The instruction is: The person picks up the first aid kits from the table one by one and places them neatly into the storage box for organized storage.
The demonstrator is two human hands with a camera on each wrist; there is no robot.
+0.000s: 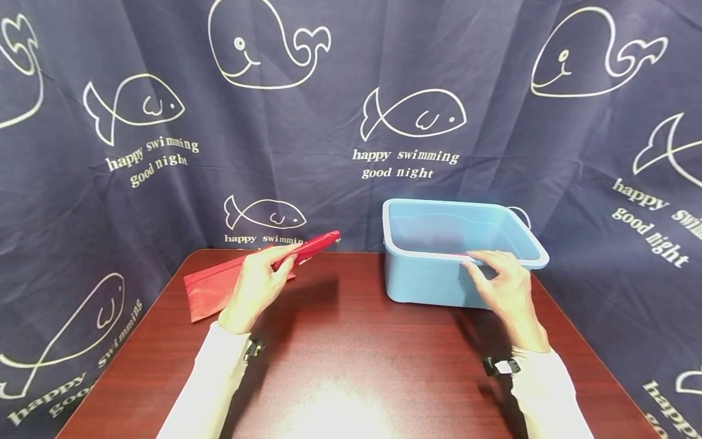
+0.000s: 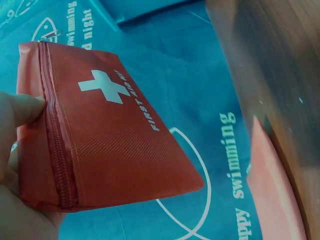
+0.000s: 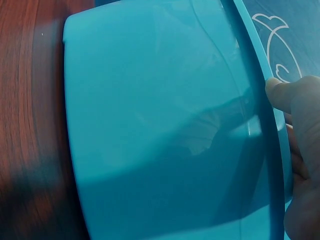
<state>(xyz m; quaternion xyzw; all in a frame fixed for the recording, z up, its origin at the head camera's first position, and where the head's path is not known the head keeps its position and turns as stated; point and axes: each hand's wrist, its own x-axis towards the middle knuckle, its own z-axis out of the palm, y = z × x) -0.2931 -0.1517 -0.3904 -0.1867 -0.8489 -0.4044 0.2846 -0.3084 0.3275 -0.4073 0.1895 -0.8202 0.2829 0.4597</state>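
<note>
A red zippered first aid pouch [image 2: 115, 145] with a white cross is pinched in my left hand [image 1: 258, 283], thumb on the zipper side, and held above the table. Below and beside that hand, another flat red pouch [image 1: 211, 289] lies at the table's far left. On the far right stands a light blue plastic bin [image 1: 428, 280]. My right hand [image 1: 507, 286] grips its near rim, the thumb outside and the fingers over the edge, as the right wrist view also shows. Most of the bin's floor is hidden by its front wall.
The dark red wooden table [image 1: 351, 347] reaches back to a blue curtain [image 1: 340, 134] printed with white fish and whales. The curtain also hangs along both sides. Bright glare lies on the table's near middle.
</note>
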